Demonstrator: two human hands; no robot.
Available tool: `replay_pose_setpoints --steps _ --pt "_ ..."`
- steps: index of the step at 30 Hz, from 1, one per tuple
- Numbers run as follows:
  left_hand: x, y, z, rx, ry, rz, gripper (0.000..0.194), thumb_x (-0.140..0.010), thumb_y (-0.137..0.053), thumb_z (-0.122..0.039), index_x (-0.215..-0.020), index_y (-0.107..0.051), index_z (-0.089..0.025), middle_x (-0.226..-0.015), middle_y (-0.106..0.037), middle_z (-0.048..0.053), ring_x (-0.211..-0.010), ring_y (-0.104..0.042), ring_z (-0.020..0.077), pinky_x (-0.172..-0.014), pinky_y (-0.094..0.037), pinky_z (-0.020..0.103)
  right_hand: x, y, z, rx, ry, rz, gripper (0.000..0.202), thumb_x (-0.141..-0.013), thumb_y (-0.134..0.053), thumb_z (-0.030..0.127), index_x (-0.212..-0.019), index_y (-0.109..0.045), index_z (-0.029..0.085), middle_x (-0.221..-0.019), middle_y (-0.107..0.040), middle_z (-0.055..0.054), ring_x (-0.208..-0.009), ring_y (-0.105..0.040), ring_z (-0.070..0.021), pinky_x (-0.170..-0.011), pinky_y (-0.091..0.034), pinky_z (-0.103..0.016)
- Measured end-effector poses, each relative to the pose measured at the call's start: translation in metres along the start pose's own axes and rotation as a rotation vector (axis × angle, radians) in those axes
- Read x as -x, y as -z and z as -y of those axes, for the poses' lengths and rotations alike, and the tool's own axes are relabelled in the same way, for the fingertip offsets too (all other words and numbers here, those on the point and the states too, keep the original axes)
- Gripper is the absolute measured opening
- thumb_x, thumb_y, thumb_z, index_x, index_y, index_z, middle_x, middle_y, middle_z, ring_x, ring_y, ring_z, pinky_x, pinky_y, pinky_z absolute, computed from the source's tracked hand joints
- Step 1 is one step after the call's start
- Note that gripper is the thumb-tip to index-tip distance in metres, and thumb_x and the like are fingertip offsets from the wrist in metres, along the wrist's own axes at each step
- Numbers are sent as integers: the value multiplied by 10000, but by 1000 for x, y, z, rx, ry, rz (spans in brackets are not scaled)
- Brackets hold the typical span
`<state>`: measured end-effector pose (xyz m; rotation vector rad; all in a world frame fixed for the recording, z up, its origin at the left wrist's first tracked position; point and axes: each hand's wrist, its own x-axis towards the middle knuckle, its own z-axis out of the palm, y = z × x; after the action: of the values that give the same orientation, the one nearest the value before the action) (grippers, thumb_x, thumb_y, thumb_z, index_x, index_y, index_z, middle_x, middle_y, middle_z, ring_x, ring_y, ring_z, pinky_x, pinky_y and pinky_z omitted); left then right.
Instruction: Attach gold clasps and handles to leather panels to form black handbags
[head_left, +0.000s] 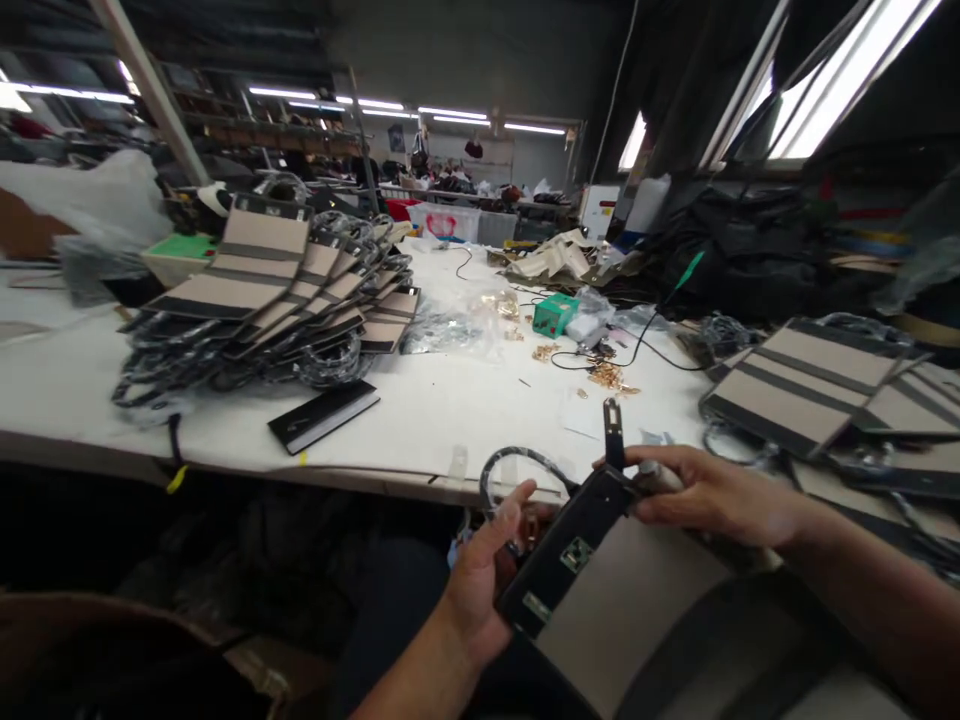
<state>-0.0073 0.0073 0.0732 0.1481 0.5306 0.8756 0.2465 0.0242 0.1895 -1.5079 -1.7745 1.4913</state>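
Note:
A beige and black bag panel (637,600) lies tilted over my lap at the table's front edge. Its black top band carries small metal fittings (576,555) and a plastic-wrapped handle loop (525,458). My left hand (480,580) grips the band's left side, thumb raised and the other fingers mostly hidden behind it. At the panel's upper corner, my right hand (712,500) is closed on the edge beside a short upright black strap (613,432) with a gold metal piece. A pale cylindrical object (658,478) shows between the right-hand fingers; its kind is unclear.
Similar panels are stacked at left (262,260) and right (810,380). A black flat piece (322,415) lies near the front edge of the white table (435,400). Farther back are a green box (555,314), a dark cable and gold-coloured fittings (611,376).

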Motion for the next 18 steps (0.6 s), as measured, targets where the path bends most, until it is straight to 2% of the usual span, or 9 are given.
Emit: replay_pose_setpoints --steps 3,6,9,13,18 --pt "-1 47 7 -167 -71 -317 608 -696 -887 -300 -1234 -623 -194 -865 -730 16 -702 -682 143 -700 -541 270 -33 -27 -43 -93 -105 111 432 -784 -724 391 -1177 -695 216 -848 -692 -5 -687 -609 -163 -587 -466 -248" --pt "-1 73 0 -380 -140 -434 453 -686 -888 -398 -1010 -679 -160 -829 -724 30 -654 -661 137 -636 -511 244 -65 -35 -60 -40 -77 161 380 -753 -724 345 -1109 -702 215 -807 -656 26 -668 -566 -146 -591 -431 -240" --pt "-7 79 -11 -540 -245 -457 434 -731 -821 -525 -910 -694 -150 -843 -727 39 -654 -649 138 -640 -504 247 -96 -24 -55 117 -28 173 347 -757 -701 321 -1090 -703 222 -775 -627 43 -658 -536 -137 -597 -409 -236" --pt "-20 75 -17 -660 -374 -482 489 -706 -836 -514 -1014 -701 -159 -905 -737 42 -780 -674 163 -721 -517 249 -138 -5 -44 423 7 87 395 -735 -698 324 -1119 -713 231 -814 -650 26 -738 -572 -168 -641 -406 -248" --pt "-30 74 -12 -633 -313 -512 632 -663 -863 -490 -1152 -643 -156 -1063 -745 100 -990 -706 247 -861 -546 336 -178 -3 -52 683 -66 35 454 -718 -728 362 -1165 -722 281 -980 -737 -12 -876 -651 -219 -694 -425 -269"
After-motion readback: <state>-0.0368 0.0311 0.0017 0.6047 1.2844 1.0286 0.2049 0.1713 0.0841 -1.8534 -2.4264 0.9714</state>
